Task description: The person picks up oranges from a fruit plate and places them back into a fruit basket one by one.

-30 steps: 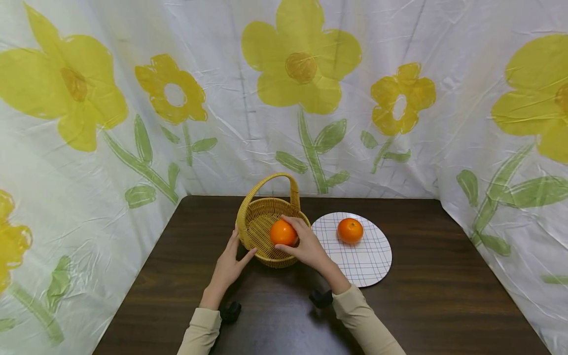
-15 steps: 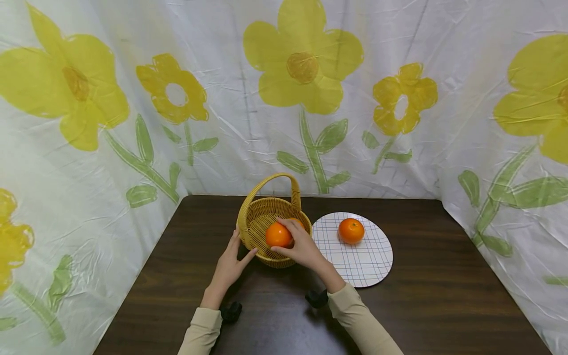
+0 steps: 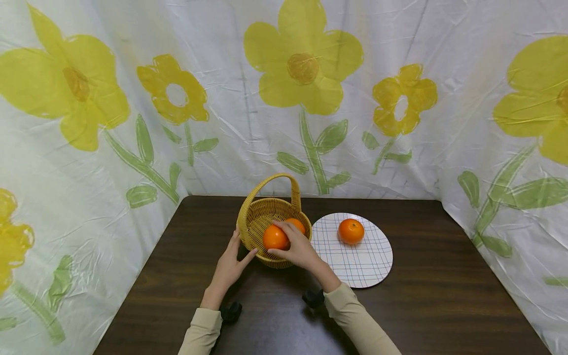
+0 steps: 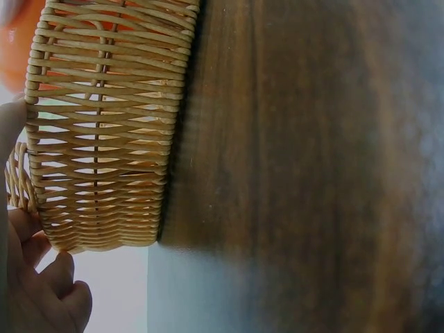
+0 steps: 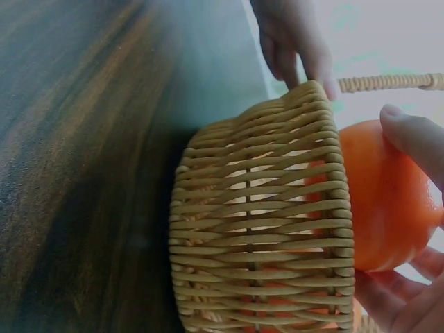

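**Orange going into basket, one left on plate**

Head view: right hand (image 3: 298,248) curled round an orange (image 3: 274,237), holding it just inside the near rim of the wicker basket (image 3: 254,224), at about 5 o'clock of the opening. Second orange (image 3: 296,225) already lying in the basket, just beyond the fingers at 2 o'clock from the held fruit. Third orange (image 3: 351,230) sitting alone on the checked plate (image 3: 364,266), at 3 o'clock from the basket and well apart from both hands. Left hand (image 3: 230,264) steadying the basket wall at 8 o'clock, fingers fairly straight against the weave, thumb spread toward the base. Judged from this: one fruit delivered, one partway in and not yet released, one untouched.

Left wrist view: basket wall (image 4: 104,132) filling the left half, standing on the dark wooden table (image 4: 312,166); fingers (image 4: 41,291) at the lower left edge touching the weave; orange glow through the gaps at 12 o'clock.

Right wrist view: held orange (image 5: 378,198) at 3 o'clock, above the basket rim (image 5: 263,222), fingertips (image 5: 416,135) wrapped over its top; other hand (image 5: 295,38) at 12 o'clock resting on the far rim.
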`<act>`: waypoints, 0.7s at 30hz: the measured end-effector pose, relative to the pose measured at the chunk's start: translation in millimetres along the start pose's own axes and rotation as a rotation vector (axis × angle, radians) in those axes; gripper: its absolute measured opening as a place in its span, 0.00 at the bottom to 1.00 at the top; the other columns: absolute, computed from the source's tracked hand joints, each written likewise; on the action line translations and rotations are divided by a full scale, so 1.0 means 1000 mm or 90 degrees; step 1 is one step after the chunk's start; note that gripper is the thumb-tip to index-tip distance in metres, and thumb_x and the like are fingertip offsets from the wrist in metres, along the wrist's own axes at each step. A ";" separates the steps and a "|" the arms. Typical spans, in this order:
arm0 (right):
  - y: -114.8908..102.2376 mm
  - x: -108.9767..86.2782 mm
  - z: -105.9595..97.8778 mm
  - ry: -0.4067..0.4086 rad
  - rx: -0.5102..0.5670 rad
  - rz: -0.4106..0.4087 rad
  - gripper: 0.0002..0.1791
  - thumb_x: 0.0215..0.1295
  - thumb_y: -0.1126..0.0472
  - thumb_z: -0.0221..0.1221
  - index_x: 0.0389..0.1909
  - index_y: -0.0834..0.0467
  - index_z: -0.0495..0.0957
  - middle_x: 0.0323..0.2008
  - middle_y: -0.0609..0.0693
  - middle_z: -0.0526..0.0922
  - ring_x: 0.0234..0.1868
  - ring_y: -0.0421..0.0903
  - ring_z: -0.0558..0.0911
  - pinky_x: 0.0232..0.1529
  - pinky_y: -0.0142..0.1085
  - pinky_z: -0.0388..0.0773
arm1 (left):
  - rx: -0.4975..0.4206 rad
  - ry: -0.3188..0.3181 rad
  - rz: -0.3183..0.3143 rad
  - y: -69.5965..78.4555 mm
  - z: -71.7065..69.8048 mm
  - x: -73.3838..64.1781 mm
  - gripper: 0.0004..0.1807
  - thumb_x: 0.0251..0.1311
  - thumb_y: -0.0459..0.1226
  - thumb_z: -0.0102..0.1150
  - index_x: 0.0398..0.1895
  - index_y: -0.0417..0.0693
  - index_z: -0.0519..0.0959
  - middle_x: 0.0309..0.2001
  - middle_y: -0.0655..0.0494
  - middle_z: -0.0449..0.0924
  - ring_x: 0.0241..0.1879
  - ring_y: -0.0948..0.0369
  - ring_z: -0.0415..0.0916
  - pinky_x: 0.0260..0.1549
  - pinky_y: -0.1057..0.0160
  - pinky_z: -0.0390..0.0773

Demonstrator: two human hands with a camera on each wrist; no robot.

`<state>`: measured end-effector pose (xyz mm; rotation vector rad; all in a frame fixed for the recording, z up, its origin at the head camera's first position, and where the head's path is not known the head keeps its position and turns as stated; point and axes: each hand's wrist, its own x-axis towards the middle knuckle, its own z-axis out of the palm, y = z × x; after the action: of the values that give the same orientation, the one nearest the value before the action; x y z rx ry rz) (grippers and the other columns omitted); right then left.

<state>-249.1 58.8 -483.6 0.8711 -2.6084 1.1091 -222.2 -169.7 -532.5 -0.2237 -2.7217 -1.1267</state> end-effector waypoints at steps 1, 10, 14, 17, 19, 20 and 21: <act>0.000 0.000 0.001 -0.004 -0.003 0.005 0.42 0.50 0.44 0.67 0.67 0.44 0.62 0.57 0.49 0.70 0.52 0.47 0.75 0.50 0.43 0.76 | 0.000 -0.001 -0.001 0.000 0.000 0.000 0.42 0.57 0.63 0.50 0.71 0.74 0.44 0.74 0.64 0.37 0.69 0.48 0.51 0.56 0.37 0.63; -0.001 0.002 0.006 -0.031 -0.023 0.012 0.42 0.52 0.42 0.65 0.67 0.44 0.60 0.58 0.50 0.69 0.51 0.49 0.77 0.49 0.44 0.77 | -0.006 -0.005 -0.002 0.001 -0.001 -0.001 0.42 0.57 0.62 0.50 0.72 0.73 0.43 0.74 0.62 0.37 0.69 0.48 0.52 0.56 0.37 0.63; -0.001 0.002 0.007 -0.035 -0.022 0.003 0.41 0.52 0.42 0.65 0.67 0.45 0.61 0.58 0.51 0.69 0.52 0.48 0.76 0.49 0.44 0.76 | -0.005 -0.002 0.002 0.002 -0.001 -0.001 0.42 0.57 0.62 0.50 0.72 0.73 0.44 0.74 0.63 0.38 0.69 0.48 0.52 0.56 0.37 0.63; 0.000 0.003 0.008 -0.037 -0.023 -0.001 0.41 0.52 0.42 0.65 0.67 0.46 0.61 0.59 0.50 0.69 0.53 0.48 0.76 0.50 0.44 0.76 | -0.005 -0.002 0.004 0.002 -0.001 -0.001 0.42 0.57 0.62 0.50 0.72 0.74 0.44 0.74 0.63 0.37 0.69 0.48 0.52 0.56 0.37 0.63; 0.001 0.003 0.009 -0.037 -0.025 -0.002 0.41 0.52 0.43 0.65 0.67 0.45 0.62 0.59 0.50 0.69 0.54 0.48 0.75 0.51 0.43 0.76 | -0.002 -0.002 0.003 0.002 -0.001 0.000 0.42 0.57 0.62 0.50 0.72 0.74 0.44 0.74 0.63 0.37 0.69 0.49 0.52 0.57 0.38 0.63; 0.001 0.003 0.010 -0.036 -0.025 -0.003 0.41 0.52 0.43 0.66 0.67 0.45 0.62 0.59 0.50 0.69 0.54 0.48 0.75 0.51 0.43 0.76 | -0.001 -0.003 0.004 0.002 -0.001 0.000 0.42 0.57 0.63 0.50 0.72 0.74 0.44 0.74 0.64 0.37 0.69 0.49 0.52 0.57 0.38 0.63; 0.001 0.003 0.010 -0.035 -0.025 -0.004 0.41 0.51 0.43 0.66 0.67 0.45 0.62 0.59 0.50 0.69 0.54 0.48 0.75 0.51 0.43 0.76 | 0.001 -0.002 0.005 0.001 -0.001 0.000 0.42 0.57 0.63 0.50 0.72 0.74 0.44 0.74 0.64 0.37 0.69 0.49 0.52 0.57 0.38 0.63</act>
<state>-252.0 51.0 -490.5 0.9144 -2.6597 1.0431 -222.1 -169.1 -531.0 -0.2361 -2.7218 -1.1237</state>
